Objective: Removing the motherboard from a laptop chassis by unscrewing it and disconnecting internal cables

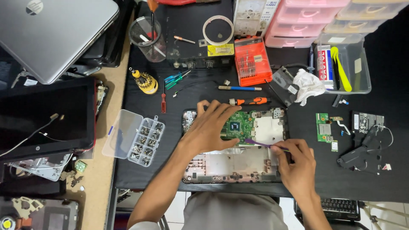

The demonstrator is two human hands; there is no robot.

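On the black surface (170,170), your hands work over an opened laptop base (234,164).

Your left hand (211,125) lies flat, fingers spread, on the green circuit board (238,125) at the base's upper half. Your right hand (296,164) has its grip clamped on a purple pry tool (260,144), tip touching the board's lower edge. An orange-handled screwdriver (251,101) lies just beyond; a clear screw box (136,135) sits left.

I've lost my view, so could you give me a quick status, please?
Left hand flat on green circuit board. Right hand holds purple pry tool, tip at board edge. Nothing in the way.
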